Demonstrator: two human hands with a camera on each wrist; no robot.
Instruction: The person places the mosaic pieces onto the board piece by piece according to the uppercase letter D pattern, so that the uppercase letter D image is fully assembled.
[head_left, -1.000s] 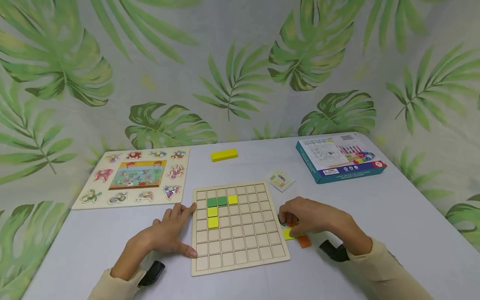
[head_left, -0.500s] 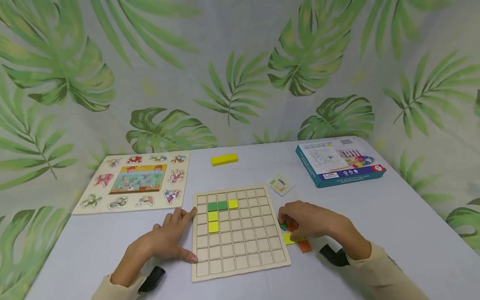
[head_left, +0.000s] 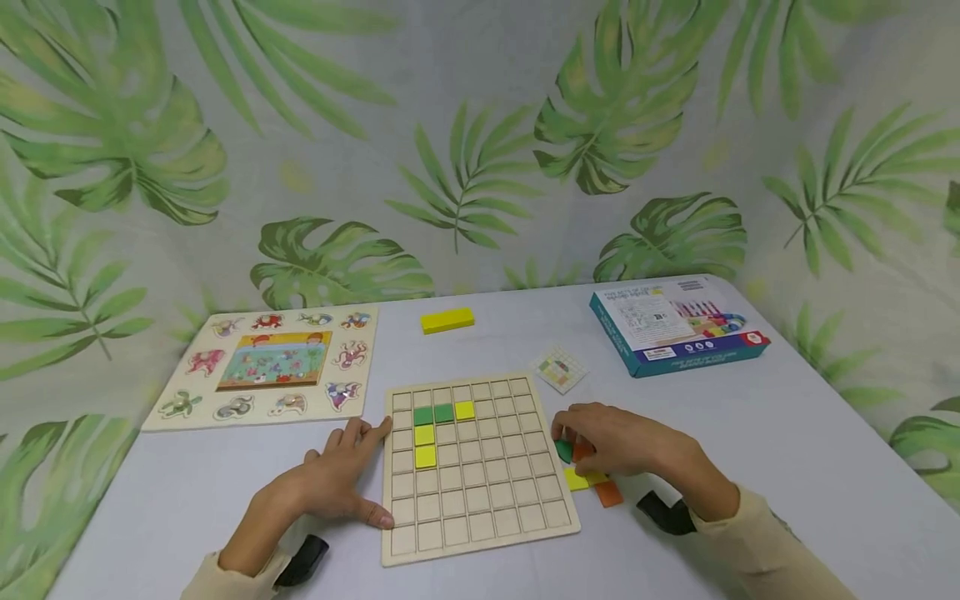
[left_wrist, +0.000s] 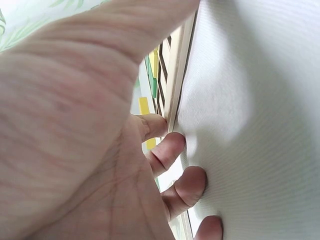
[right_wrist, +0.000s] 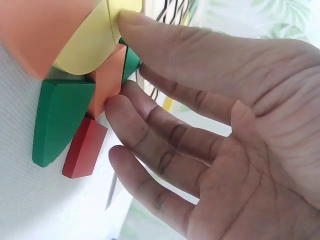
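Observation:
A wooden grid board (head_left: 510, 497) lies in the middle of the table, with green tiles (head_left: 433, 414) and yellow tiles (head_left: 425, 445) in some of its squares. My left hand (head_left: 337, 475) rests along the board's left edge, thumb and index finger spread against it. Beyond the right edge, my right hand (head_left: 618, 440) hovers over a cluster of loose pieces, fingers loosely bent. In the right wrist view its thumb touches a yellow piece (right_wrist: 90, 45), and its fingertips are right at an orange piece (right_wrist: 107, 75). A dark green piece (right_wrist: 62, 120) and a red piece (right_wrist: 85, 147) lie beside these.
Behind the board's right corner lies a small pattern card (head_left: 560, 369). A yellow block (head_left: 447, 321) stands at the back. On the left is a sea-animal puzzle board (head_left: 348, 333), and on the right a teal-edged box (head_left: 678, 325). A leaf-print cloth hangs behind.
My right hand has shifted slightly left and its fingers have loosened, showing more of the green and orange pieces. My left hand stays at the board's edge. The head view has tilted slightly.

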